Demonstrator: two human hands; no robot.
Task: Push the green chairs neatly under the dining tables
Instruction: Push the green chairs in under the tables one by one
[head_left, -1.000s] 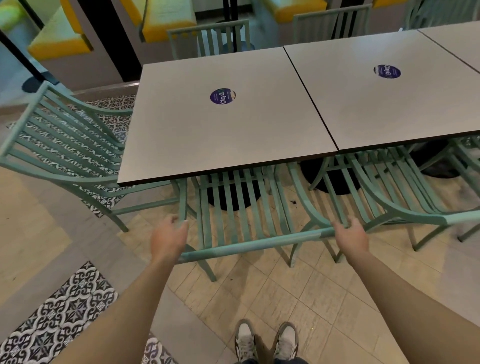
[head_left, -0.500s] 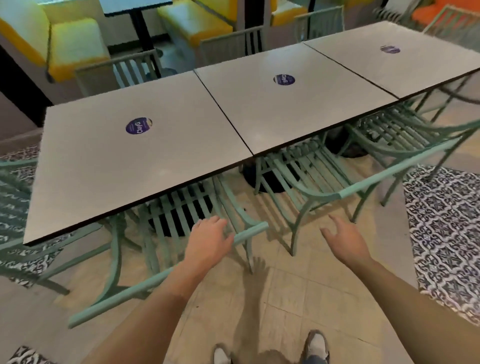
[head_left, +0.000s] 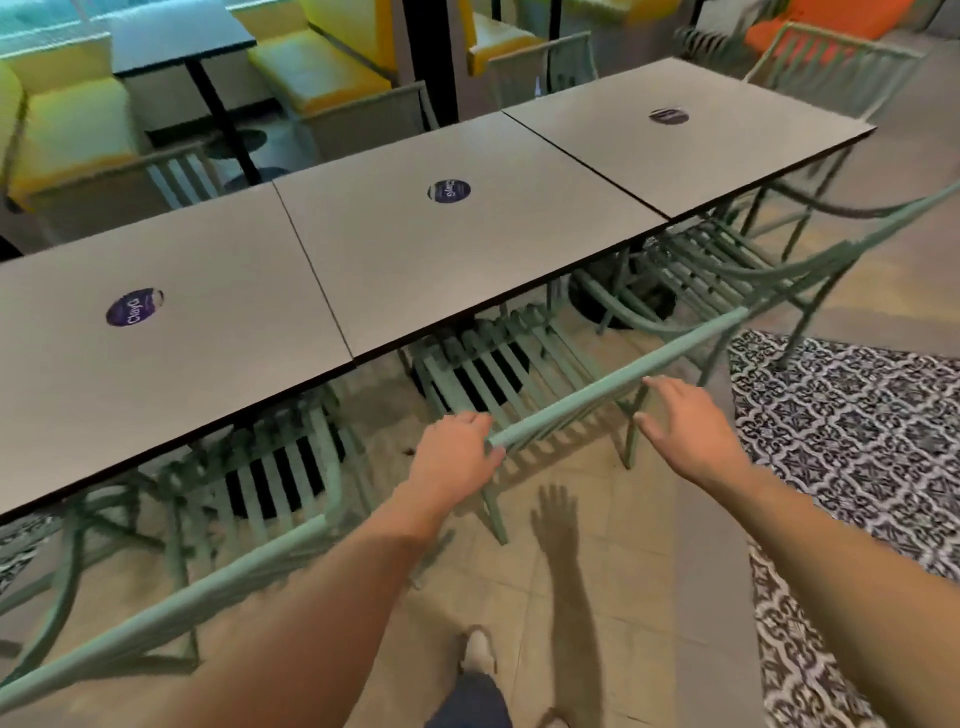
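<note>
With the first chair (head_left: 249, 499) tucked under its table (head_left: 171, 332), my left hand (head_left: 457, 460) curls over the left end of the middle chair (head_left: 613, 379), my spread right hand (head_left: 685, 428) just short of its top rail, and this chair and the far chair (head_left: 810, 265) still need pushing in.

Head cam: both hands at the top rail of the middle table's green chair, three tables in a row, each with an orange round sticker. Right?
Wrong on one point: the round stickers are dark purple, not orange, as the head view shows. The rest stands: left hand and right hand are at the top rail of the green chair under the middle table, in a row of three.
</note>
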